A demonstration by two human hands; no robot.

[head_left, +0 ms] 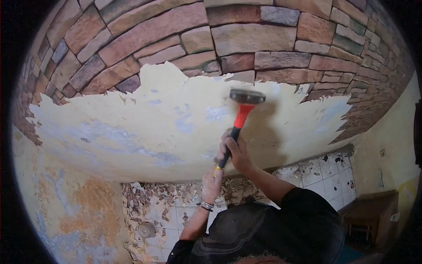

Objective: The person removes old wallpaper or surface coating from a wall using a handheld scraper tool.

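Observation:
A long-handled scraper [226, 155] with a red neck, black grip and yellow end slants up across the wall. Its wide head [247, 96] is at the pale bare wall [184, 141], just below the ragged edge of the stone-patterned wallpaper [255, 37]. My right hand [237, 152] is wrapped round the middle of the black grip. Lower down, my left hand [212, 185], with bands at the wrist, closes on the handle's yellow end. Bluish-grey patches mark the exposed wall.
Torn wallpaper scraps [167, 198] litter the white tiled floor [314, 176] along the wall's foot. A round container [146, 229] stands on the floor at left. At the right is a brown wooden piece of furniture [371, 211]. The left side wall [83, 211] has orange and blue patches.

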